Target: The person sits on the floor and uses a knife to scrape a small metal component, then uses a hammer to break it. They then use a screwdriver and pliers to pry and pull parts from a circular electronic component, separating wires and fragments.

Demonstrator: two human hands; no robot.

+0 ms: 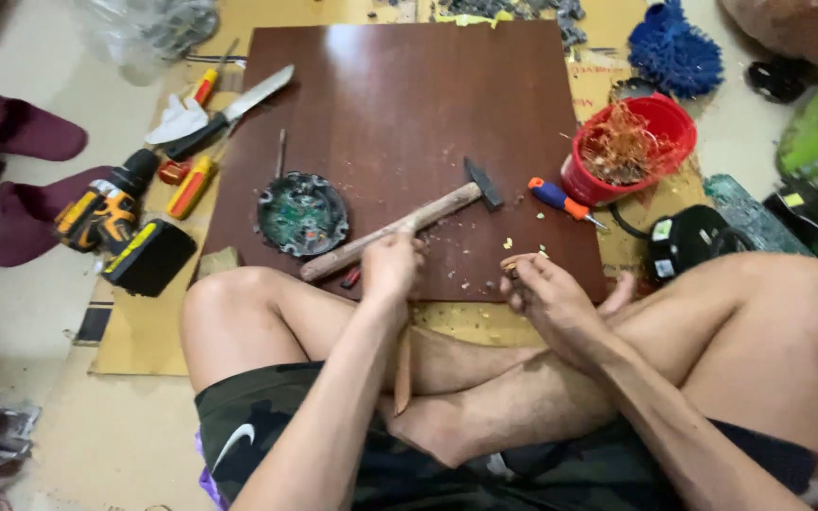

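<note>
Hammer in your left hand: your fingers are wrapped tight round the lower part of its wooden handle, and the dark metal head lies on the brown board, pointing away from you to the right. Your right hand sits at the near right edge of the board, fingertips pinched together on a small tan piece; what that piece is, you cannot tell from here. Just left of the hammer handle lies a round green circuit disc in a dark rim. Beyond the hammer head rests a screwdriver with a blue and orange grip, next to a red bucket full of copper wire. Off the board to your left lie a yellow and black cordless drill and a knife.
</note>
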